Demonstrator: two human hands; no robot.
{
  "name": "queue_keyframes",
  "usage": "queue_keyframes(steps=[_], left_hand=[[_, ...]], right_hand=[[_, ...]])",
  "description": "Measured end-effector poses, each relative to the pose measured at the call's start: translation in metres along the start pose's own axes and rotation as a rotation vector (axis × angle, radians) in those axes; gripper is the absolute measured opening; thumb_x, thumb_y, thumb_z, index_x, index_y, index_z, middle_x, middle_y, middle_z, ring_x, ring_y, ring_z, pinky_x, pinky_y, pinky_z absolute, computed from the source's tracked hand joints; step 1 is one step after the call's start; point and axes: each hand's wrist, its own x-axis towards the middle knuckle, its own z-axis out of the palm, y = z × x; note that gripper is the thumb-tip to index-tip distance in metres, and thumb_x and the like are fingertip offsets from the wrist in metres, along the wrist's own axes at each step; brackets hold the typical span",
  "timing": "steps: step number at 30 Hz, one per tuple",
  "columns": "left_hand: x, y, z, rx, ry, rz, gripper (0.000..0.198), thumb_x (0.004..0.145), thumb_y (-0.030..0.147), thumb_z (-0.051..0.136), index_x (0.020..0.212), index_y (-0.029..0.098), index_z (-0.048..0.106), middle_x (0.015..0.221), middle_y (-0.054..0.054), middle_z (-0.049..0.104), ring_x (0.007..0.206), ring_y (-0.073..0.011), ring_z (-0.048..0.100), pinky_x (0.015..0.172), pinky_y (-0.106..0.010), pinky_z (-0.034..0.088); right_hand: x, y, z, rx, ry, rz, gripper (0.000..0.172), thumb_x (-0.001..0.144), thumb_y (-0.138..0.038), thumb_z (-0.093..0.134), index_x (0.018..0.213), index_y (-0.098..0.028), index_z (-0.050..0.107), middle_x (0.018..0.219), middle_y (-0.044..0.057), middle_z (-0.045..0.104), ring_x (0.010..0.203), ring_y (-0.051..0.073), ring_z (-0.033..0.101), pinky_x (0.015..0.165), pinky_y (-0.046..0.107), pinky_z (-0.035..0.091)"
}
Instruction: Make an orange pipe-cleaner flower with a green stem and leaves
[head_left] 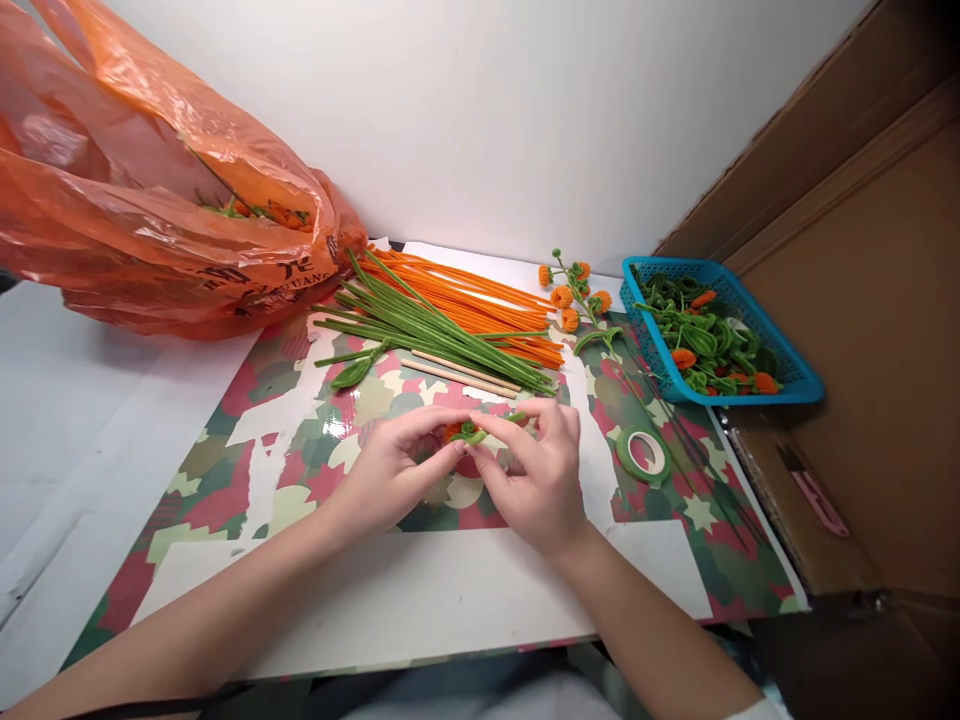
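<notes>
Between my two hands, over the middle of the patterned board, is a small orange and green pipe-cleaner flower. My left hand pinches it from the left, thumb and forefinger closed around its orange part. From the other side my right hand grips its green part, and a green tip pokes out by the fingers. Much of the flower is hidden by my fingertips. Just beyond my hands lie two thin wooden sticks, a bundle of green pipe cleaners and orange pipe cleaners.
An orange plastic bag with flowers inside stands at the left. A finished-looking flower stem, green tape and dark wires lie right. Beyond are a blue basket of green pieces, a pink cutter and cardboard.
</notes>
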Motion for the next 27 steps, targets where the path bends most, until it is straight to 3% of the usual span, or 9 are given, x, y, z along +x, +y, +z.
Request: queue_keyframes(steps=[2,4,8,12,17,20,22,24,27], left_hand=[[0.0,0.0003,-0.0011,-0.005,-0.028,0.014,0.024,0.088,0.027,0.059,0.108,0.019,0.069,0.11,-0.008,0.07,0.096,-0.0205,0.066,0.08,-0.028,0.057],[0.0001,-0.0004,-0.0011,-0.07,-0.07,-0.005,0.026,0.087,0.028,0.06,0.11,0.018,0.068,0.112,-0.009,0.069,0.095,-0.0212,0.066,0.079,-0.029,0.058],[0.0003,-0.0024,-0.0002,-0.133,-0.086,-0.075,0.029,0.083,0.032,0.067,0.107,0.016,0.068,0.107,-0.01,0.07,0.091,-0.0225,0.068,0.078,-0.033,0.06],[0.0002,-0.003,-0.001,-0.001,-0.033,-0.017,0.024,0.081,0.031,0.068,0.1,0.016,0.07,0.099,-0.01,0.07,0.086,-0.0213,0.068,0.073,-0.031,0.06],[-0.0004,-0.0017,-0.0001,0.028,-0.062,0.012,0.022,0.082,0.03,0.067,0.098,0.015,0.069,0.1,-0.01,0.07,0.083,-0.0201,0.069,0.069,-0.029,0.06],[-0.0006,0.0015,0.0022,-0.101,-0.019,-0.079,0.027,0.079,0.032,0.07,0.1,0.015,0.068,0.1,-0.01,0.071,0.083,-0.0212,0.07,0.072,-0.031,0.06],[-0.0004,0.0037,0.0033,-0.221,0.012,-0.161,0.03,0.077,0.034,0.073,0.1,0.015,0.067,0.094,-0.009,0.074,0.08,-0.0212,0.071,0.071,-0.032,0.061],[0.0001,0.005,0.0038,-0.316,0.04,-0.209,0.035,0.075,0.035,0.076,0.102,0.015,0.065,0.089,-0.007,0.075,0.076,-0.0214,0.072,0.069,-0.032,0.062],[0.0005,0.0059,0.0029,-0.346,0.094,-0.196,0.039,0.071,0.037,0.079,0.101,0.016,0.067,0.088,-0.007,0.076,0.079,-0.0227,0.073,0.068,-0.033,0.063]], right_hand=[[0.0019,0.0008,-0.001,-0.084,0.042,-0.058,0.015,0.083,-0.025,0.067,0.096,-0.028,0.074,0.107,0.009,0.061,0.101,0.027,0.053,0.085,0.044,0.043],[0.003,0.0015,-0.0013,-0.084,0.03,-0.088,0.012,0.082,-0.022,0.067,0.091,-0.028,0.073,0.116,0.008,0.06,0.109,0.029,0.05,0.09,0.046,0.039],[0.0023,0.0035,-0.0008,-0.013,-0.011,-0.071,0.008,0.083,-0.019,0.067,0.077,-0.024,0.067,0.088,0.003,0.068,0.091,0.022,0.057,0.084,0.042,0.036],[0.0007,0.0036,0.0011,0.039,-0.039,0.009,0.014,0.082,-0.02,0.069,0.069,-0.022,0.063,0.069,-0.001,0.067,0.077,0.019,0.055,0.078,0.04,0.033],[0.0021,0.002,0.0013,0.076,-0.092,0.09,0.016,0.082,-0.019,0.068,0.068,-0.022,0.062,0.067,-0.002,0.066,0.076,0.019,0.054,0.078,0.039,0.035],[0.0031,0.0029,-0.002,0.112,0.042,0.103,0.004,0.082,-0.024,0.068,0.085,-0.023,0.064,0.088,0.003,0.067,0.09,0.022,0.057,0.082,0.04,0.04],[0.0027,0.0038,-0.0039,0.116,0.174,0.083,0.019,0.08,-0.03,0.07,0.095,-0.023,0.061,0.098,0.007,0.062,0.095,0.024,0.056,0.083,0.041,0.043],[0.0016,0.004,-0.0042,0.118,0.216,0.027,0.025,0.076,-0.033,0.074,0.093,-0.023,0.059,0.09,0.005,0.061,0.088,0.023,0.057,0.079,0.04,0.043],[0.0002,0.0026,-0.0019,0.114,0.088,-0.04,0.021,0.074,-0.032,0.078,0.083,-0.024,0.061,0.074,0.0,0.065,0.076,0.02,0.058,0.076,0.038,0.04]])
